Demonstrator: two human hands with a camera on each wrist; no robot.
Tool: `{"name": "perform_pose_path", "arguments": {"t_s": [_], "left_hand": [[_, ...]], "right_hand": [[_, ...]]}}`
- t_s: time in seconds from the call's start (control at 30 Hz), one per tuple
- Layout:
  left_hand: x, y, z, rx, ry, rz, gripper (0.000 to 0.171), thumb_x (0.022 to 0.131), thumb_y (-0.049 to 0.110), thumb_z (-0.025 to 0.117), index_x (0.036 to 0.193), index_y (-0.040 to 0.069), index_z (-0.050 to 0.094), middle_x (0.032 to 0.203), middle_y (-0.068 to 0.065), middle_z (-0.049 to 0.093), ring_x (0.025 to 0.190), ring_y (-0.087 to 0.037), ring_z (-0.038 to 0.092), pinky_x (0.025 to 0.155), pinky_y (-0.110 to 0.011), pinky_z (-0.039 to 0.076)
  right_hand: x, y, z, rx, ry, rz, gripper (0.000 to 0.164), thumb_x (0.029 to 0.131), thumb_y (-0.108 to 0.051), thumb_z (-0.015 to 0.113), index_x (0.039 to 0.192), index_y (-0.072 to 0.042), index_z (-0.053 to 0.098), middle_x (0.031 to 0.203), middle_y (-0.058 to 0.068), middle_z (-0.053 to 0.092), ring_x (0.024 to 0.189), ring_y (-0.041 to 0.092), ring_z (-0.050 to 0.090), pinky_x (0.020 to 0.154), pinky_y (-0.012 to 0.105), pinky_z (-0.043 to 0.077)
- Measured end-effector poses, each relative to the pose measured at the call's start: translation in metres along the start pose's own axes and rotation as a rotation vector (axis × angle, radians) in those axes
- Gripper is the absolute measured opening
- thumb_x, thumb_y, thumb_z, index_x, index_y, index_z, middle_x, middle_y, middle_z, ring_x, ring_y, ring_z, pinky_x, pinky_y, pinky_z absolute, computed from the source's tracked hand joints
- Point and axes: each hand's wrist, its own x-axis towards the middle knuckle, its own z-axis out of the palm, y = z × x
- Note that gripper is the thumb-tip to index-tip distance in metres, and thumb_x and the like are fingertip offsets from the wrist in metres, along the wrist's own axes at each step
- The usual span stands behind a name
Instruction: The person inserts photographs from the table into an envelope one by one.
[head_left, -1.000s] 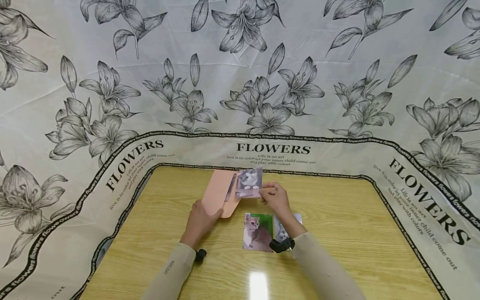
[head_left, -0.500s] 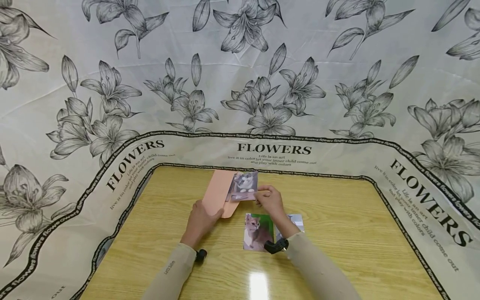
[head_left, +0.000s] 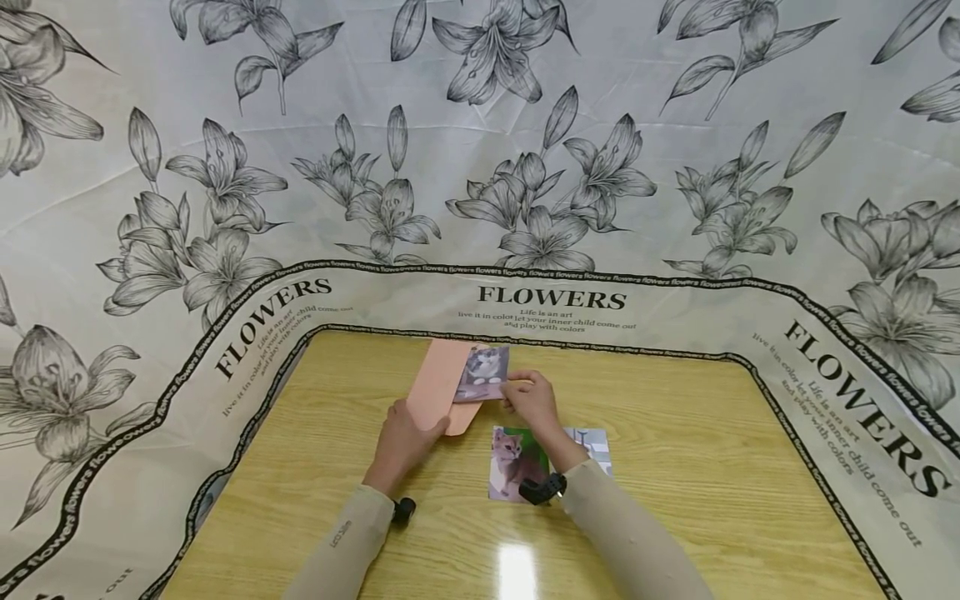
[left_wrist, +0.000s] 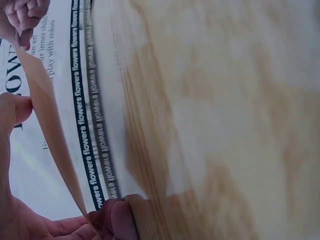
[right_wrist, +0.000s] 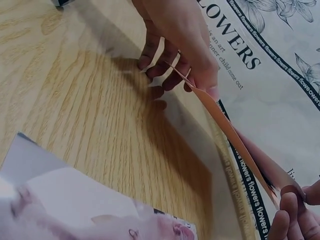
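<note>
In the head view, my left hand (head_left: 405,437) grips the lower end of a pink envelope (head_left: 437,375), thumb on its face. The left wrist view shows the envelope (left_wrist: 52,132) held up on edge above the table. My right hand (head_left: 534,402) pinches the lower right corner of a photo of a grey-and-white cat (head_left: 483,371). The photo's left edge meets the envelope's opening; how much of it is inside is hidden. In the right wrist view, the right fingers (right_wrist: 292,215) hold the photo close against the envelope's flap side.
A cat photo with a green background (head_left: 506,458) lies on the wooden table (head_left: 675,467) below the right forearm. Beside it, another photo (head_left: 597,446) is partly covered by that arm. A flower-printed cloth (head_left: 555,242) rises along the table's back edge.
My right hand has moved left, bringing the grey-and-white cat photo from beside the envelope to its opening, with more of the photo's left side covered. The left hand stays on the envelope.
</note>
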Motion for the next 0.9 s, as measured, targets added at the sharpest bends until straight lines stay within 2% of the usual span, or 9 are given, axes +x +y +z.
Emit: {"name": "perform_pose_path", "arguments": {"t_s": [0.13, 0.43, 0.53, 0.73, 0.8, 0.9], "left_hand": [[-0.001, 0.001, 0.000, -0.007, -0.006, -0.005, 0.095, 0.093, 0.056, 0.078, 0.147, -0.014, 0.043, 0.135, -0.032, 0.054, 0.117, -0.043, 0.063, 0.103, -0.055, 0.052], [-0.001, 0.002, -0.002, 0.002, 0.009, 0.008, 0.094, 0.092, 0.056, 0.079, 0.143, -0.015, 0.045, 0.131, -0.032, 0.055, 0.113, -0.043, 0.063, 0.100, -0.055, 0.052], [-0.001, 0.001, -0.002, 0.001, 0.008, 0.009, 0.094, 0.092, 0.057, 0.078, 0.143, -0.015, 0.045, 0.130, -0.032, 0.056, 0.113, -0.043, 0.063, 0.100, -0.055, 0.053], [-0.001, 0.001, -0.002, -0.004, -0.008, -0.001, 0.096, 0.093, 0.059, 0.077, 0.145, -0.015, 0.043, 0.133, -0.033, 0.055, 0.115, -0.044, 0.063, 0.101, -0.056, 0.052], [-0.001, 0.001, -0.002, 0.000, -0.009, -0.001, 0.097, 0.093, 0.059, 0.077, 0.146, -0.015, 0.043, 0.133, -0.033, 0.054, 0.115, -0.044, 0.063, 0.101, -0.056, 0.052], [0.000, 0.001, -0.002, -0.001, -0.011, -0.002, 0.097, 0.093, 0.059, 0.077, 0.147, -0.015, 0.042, 0.134, -0.033, 0.054, 0.115, -0.044, 0.063, 0.101, -0.056, 0.052]], "right_hand": [[0.001, 0.000, 0.004, -0.011, 0.001, 0.015, 0.029, 0.098, -0.003, 0.074, 0.125, 0.007, 0.066, 0.091, 0.023, 0.078, 0.080, 0.039, 0.076, 0.076, 0.048, 0.064], [0.009, 0.001, 0.017, 0.000, 0.005, 0.004, 0.027, 0.097, -0.001, 0.074, 0.121, 0.007, 0.067, 0.092, 0.025, 0.077, 0.082, 0.039, 0.076, 0.079, 0.049, 0.064], [0.010, 0.000, 0.021, -0.022, 0.006, 0.008, 0.026, 0.098, -0.003, 0.075, 0.121, 0.006, 0.067, 0.096, 0.026, 0.077, 0.087, 0.043, 0.076, 0.081, 0.051, 0.063], [0.010, 0.001, 0.027, -0.079, 0.010, 0.013, 0.027, 0.098, -0.008, 0.076, 0.121, 0.002, 0.068, 0.094, 0.020, 0.078, 0.096, 0.050, 0.073, 0.086, 0.056, 0.060], [0.011, 0.002, 0.029, -0.092, 0.008, 0.011, 0.028, 0.098, -0.009, 0.077, 0.122, 0.002, 0.068, 0.094, 0.018, 0.077, 0.096, 0.049, 0.072, 0.083, 0.052, 0.061], [0.012, 0.004, 0.031, -0.130, 0.012, 0.000, 0.027, 0.098, -0.012, 0.078, 0.121, 0.000, 0.069, 0.096, 0.016, 0.076, 0.090, 0.042, 0.073, 0.073, 0.041, 0.060]]}}
